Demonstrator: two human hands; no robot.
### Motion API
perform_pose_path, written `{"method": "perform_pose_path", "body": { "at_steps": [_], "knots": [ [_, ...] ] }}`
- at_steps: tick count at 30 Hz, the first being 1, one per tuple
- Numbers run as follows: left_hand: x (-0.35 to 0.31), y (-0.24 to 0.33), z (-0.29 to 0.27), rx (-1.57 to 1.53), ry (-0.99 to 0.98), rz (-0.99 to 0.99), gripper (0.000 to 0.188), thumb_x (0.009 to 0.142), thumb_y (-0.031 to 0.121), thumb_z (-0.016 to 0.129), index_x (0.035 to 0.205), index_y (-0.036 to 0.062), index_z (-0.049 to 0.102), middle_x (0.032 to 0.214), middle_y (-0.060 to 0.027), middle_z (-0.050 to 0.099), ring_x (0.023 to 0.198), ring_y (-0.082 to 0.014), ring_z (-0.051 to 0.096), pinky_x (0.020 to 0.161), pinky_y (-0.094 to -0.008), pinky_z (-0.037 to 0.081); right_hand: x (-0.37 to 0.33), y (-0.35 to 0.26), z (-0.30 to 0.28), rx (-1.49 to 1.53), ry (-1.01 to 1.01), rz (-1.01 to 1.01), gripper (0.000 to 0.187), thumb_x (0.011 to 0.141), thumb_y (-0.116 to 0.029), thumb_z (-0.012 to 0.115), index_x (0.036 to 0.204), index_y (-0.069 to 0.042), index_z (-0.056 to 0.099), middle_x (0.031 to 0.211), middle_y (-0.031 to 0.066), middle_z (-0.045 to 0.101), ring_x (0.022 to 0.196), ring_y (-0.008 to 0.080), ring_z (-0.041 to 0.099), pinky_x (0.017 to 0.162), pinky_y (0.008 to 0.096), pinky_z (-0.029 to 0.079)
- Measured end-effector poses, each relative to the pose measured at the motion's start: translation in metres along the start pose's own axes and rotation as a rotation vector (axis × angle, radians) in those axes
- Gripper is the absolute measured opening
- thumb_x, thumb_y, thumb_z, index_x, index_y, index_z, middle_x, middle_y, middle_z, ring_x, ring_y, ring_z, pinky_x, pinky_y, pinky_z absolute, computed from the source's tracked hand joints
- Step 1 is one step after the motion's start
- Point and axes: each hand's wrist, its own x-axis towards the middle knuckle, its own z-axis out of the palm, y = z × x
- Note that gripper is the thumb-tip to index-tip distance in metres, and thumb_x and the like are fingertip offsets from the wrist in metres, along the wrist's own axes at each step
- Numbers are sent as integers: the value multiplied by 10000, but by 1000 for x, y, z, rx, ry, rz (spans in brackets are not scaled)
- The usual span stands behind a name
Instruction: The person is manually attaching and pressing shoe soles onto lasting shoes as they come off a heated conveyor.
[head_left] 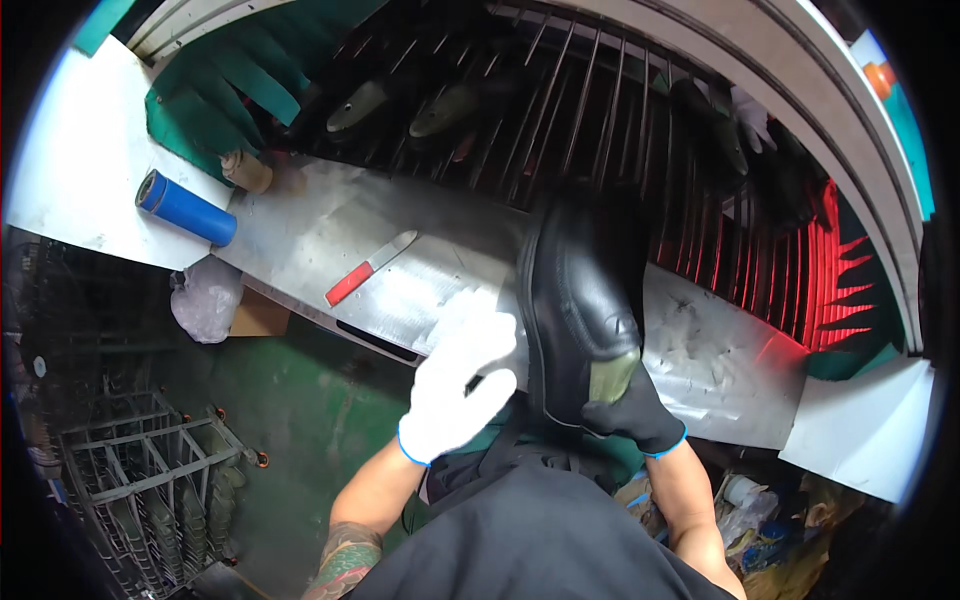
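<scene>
My right hand (645, 412), in a black glove with a blue cuff, is closed round the heel end of a black leather shoe (585, 270). An olive-green shoe last (612, 378) shows in the shoe's opening. The toe points away from me, over the metal ledge towards the rollers. Just left of the shoe is my left hand (460, 385), in a white glove, its fingers stretched and the thumb apart. Nothing shows in its grasp; whether its fingertips touch the shoe's side I cannot tell. Left of that hand, a red-handled knife (370, 270) lies on the metal ledge (300, 225).
Beyond the ledge run dark metal rollers (560, 100), with several lasted shoes (445, 110) on them and red light at the right. A blue cylinder (187, 208) and a beige bottle (246, 171) are at the left. A grey rack (160, 455) stands on the green floor.
</scene>
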Motion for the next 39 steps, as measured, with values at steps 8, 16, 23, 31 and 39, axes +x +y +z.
{"method": "perform_pose_path", "body": {
  "at_steps": [8,16,23,31,39],
  "knots": [
    [70,9,-22,-1568,-215,-281,1316,610,16,892,1688,70,138,1669,-212,280,1519,-388,328,1286,-519,224,-14,-7,23,-746,-143,-365,1243,585,-225,892,1621,-11,239,1587,303,365,1491,485,356,1226,524,331],
    [78,2,-13,-1270,-366,79,881,578,221,908,1357,24,549,1420,-263,570,1347,-407,552,1133,-573,454,-13,-4,11,-625,-208,-354,1223,584,-238,906,1610,-28,275,1614,272,357,1520,475,318,1245,528,306],
    [76,39,-7,-1115,15,-60,1098,848,256,855,1682,181,144,1580,-300,424,1373,-361,537,1125,-496,498,-12,-9,-5,-375,-179,-92,1266,548,-210,891,1635,-34,268,1636,229,369,1536,362,363,1247,438,331],
    [74,28,-23,-91,70,226,720,974,219,712,1556,-53,385,1503,-322,523,1324,-400,597,1086,-468,523,2,-22,-12,-334,-264,-80,1254,571,-190,873,1643,-18,246,1591,210,445,1491,322,438,1235,425,336],
    [66,13,-1,-301,329,135,568,953,-11,490,1508,-115,429,1502,-321,531,1386,-366,552,1161,-434,434,18,-29,-7,-225,-301,12,1271,590,-202,876,1654,-22,206,1604,209,418,1501,306,418,1236,418,327]
  ]
}}
